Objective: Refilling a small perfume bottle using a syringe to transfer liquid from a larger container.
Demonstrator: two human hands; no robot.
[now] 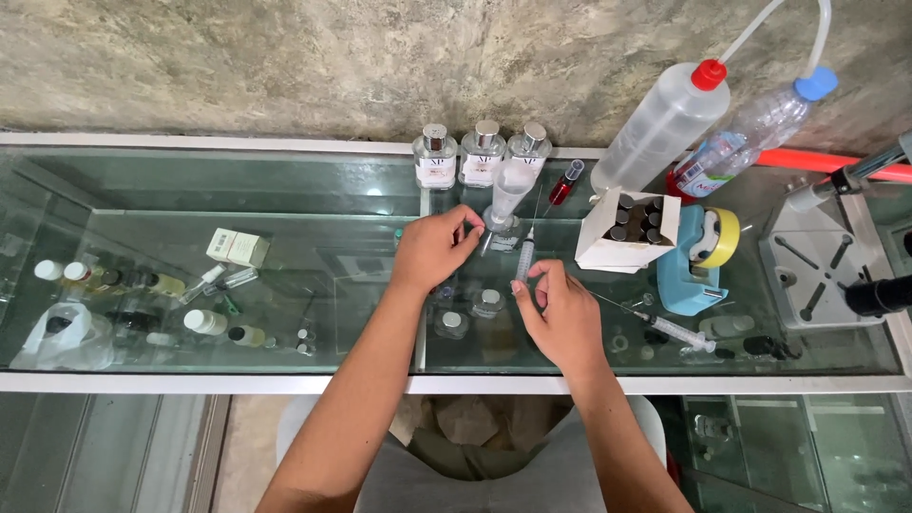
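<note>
My left hand [435, 249] pinches the base of a clear measuring cylinder [509, 195] standing on the glass countertop [313, 275]. My right hand [560, 313] holds a clear syringe [523, 261] upright, needle pointing up toward the cylinder. Behind the cylinder stand three square perfume bottles [482, 154] with silver caps. A small vial with red liquid [565, 183] leans beside them. Two small round caps [472, 312] lie on the glass between my hands.
A white box of dark vials [630, 228], a blue tape dispenser [692, 261], a second syringe [676, 331], two tubed plastic bottles [703, 123] and a metal press [817, 261] sit right. Small bottles [142, 285] lie under the glass at left.
</note>
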